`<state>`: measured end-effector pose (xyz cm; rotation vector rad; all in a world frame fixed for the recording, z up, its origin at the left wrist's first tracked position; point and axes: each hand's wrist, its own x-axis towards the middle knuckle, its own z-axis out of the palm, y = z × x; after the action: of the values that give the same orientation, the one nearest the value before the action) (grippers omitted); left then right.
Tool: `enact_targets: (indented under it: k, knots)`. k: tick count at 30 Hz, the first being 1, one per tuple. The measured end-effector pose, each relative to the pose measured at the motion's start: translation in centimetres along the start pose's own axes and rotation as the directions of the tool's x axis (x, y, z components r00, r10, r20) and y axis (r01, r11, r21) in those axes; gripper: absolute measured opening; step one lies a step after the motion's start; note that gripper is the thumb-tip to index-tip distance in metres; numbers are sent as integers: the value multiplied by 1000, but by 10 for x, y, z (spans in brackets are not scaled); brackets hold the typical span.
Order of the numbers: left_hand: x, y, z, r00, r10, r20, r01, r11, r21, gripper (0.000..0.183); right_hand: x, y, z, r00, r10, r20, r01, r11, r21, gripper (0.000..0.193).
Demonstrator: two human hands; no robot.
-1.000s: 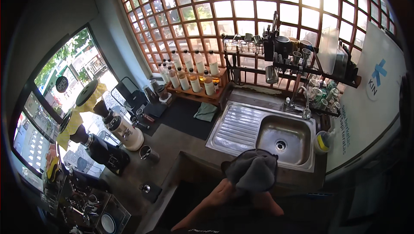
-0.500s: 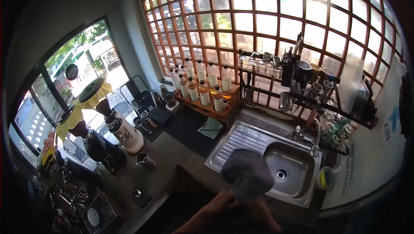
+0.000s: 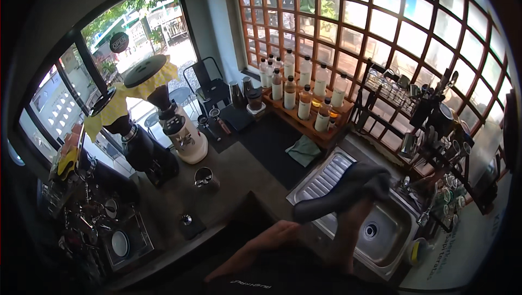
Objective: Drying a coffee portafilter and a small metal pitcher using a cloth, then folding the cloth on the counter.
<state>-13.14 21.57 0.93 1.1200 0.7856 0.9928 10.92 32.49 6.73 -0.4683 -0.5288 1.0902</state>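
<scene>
A dark grey cloth [image 3: 337,193] hangs in a bunched, blurred sweep over the sink's ribbed drainboard. My right hand [image 3: 371,193] is closed on its right end, with the fingers partly covered by the fabric. Just below the cloth's left end is my left hand [image 3: 285,230]; its fingers are smeared, and I cannot tell whether they touch the cloth. Under and beside the cloth lies the steel sink [image 3: 394,230], its round drain showing in the basin. A folded green cloth [image 3: 304,150] rests on the dark mat left of the sink.
Bottles stand in a wooden rack [image 3: 307,118] by the window. Right of it, a wall rack [image 3: 435,126] carries cups and tools above the sink. Coffee grinders [image 3: 187,140] line the left counter, near a metal cup [image 3: 205,179] and an espresso machine [image 3: 117,240].
The view has swung left, so the room sits farther right in the picture. The cloth has stretched sideways, its right end lifted with my right hand; my left hand is now farther from the right.
</scene>
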Motion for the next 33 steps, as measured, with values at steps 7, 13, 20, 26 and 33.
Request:
enact_targets:
  k: [7, 13, 20, 26, 33]
  knots:
    - [-8, 45, -110, 996, 2, 91, 28, 947, -321, 47, 27, 47, 80, 850, 174, 497, -226, 973, 47, 64]
    - [10, 50, -140, 796, 549, -254, -354, 764, 540, 45, -83, 146, 144, 660, 466, 590, 114, 713, -692, 25]
    - [14, 6, -202, 994, 84, -74, -48, 919, 390, 27, -66, 177, 179, 859, 368, 357, -266, 915, -303, 26]
    - [12, 77, -179, 987, 162, -5, -157, 964, 217, 28, -4, 160, 190, 920, 137, 367, -91, 986, -139, 40]
    - [-13, 78, -223, 1000, 20, -6, -21, 956, -292, 45, 89, 149, 138, 846, 132, 517, -273, 940, 206, 42]
